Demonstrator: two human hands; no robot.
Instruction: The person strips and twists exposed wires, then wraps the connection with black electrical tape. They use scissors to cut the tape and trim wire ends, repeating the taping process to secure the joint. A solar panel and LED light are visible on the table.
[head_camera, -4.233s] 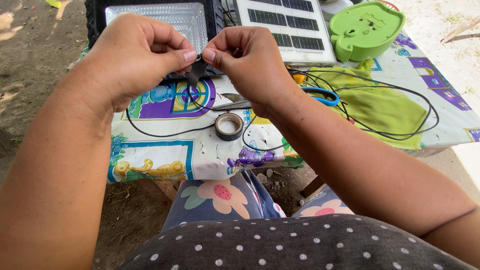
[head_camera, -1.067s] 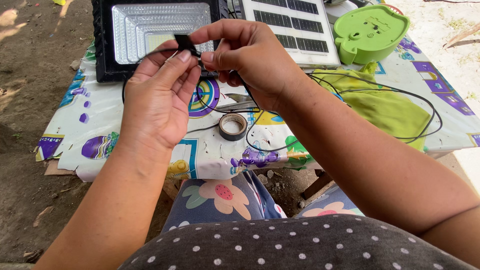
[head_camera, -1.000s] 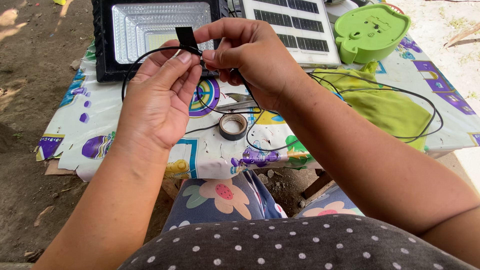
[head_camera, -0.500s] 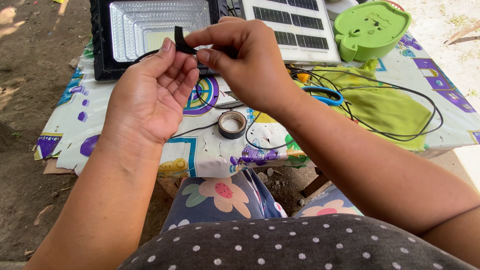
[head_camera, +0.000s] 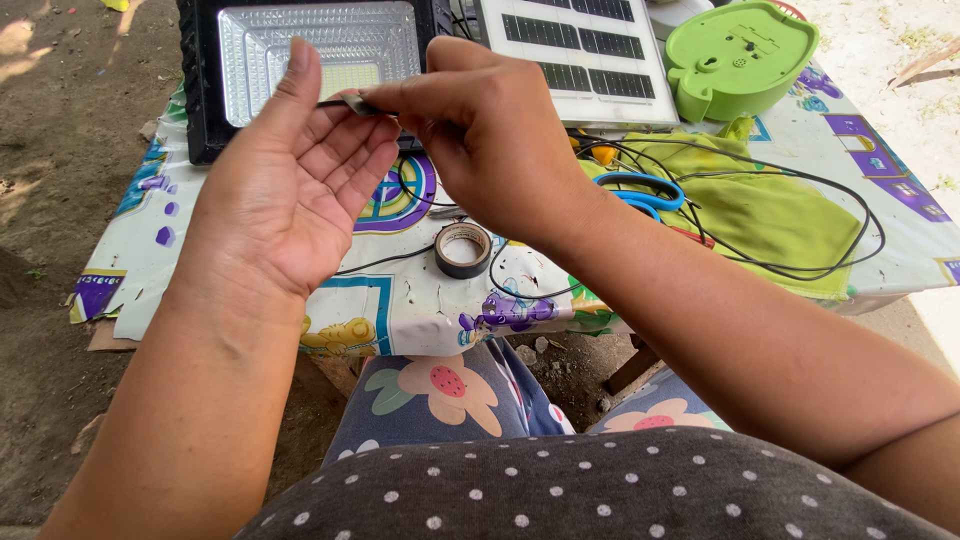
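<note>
My left hand (head_camera: 290, 190) is raised palm-up above the table with its fingers spread. A thin black wire (head_camera: 335, 101) with a bit of black tape on it lies across its fingertips. My right hand (head_camera: 490, 140) pinches that taped spot of the wire between thumb and forefinger, right next to the left fingertips. A roll of black tape (head_camera: 463, 249) lies flat on the patterned tablecloth (head_camera: 150, 240) just below both hands. The wire runs on down over the cloth toward the right.
A black LED floodlight (head_camera: 300, 50) lies at the back left, a solar panel (head_camera: 580, 50) beside it. A green plastic housing (head_camera: 740, 60) sits at the back right. Blue-handled scissors (head_camera: 640, 190) and loops of black cable lie on a green cloth (head_camera: 780, 215).
My left hand has opened, from fingers closed on the wire to a flat spread palm. My right hand keeps pinching the taped wire and has moved slightly up and left.
</note>
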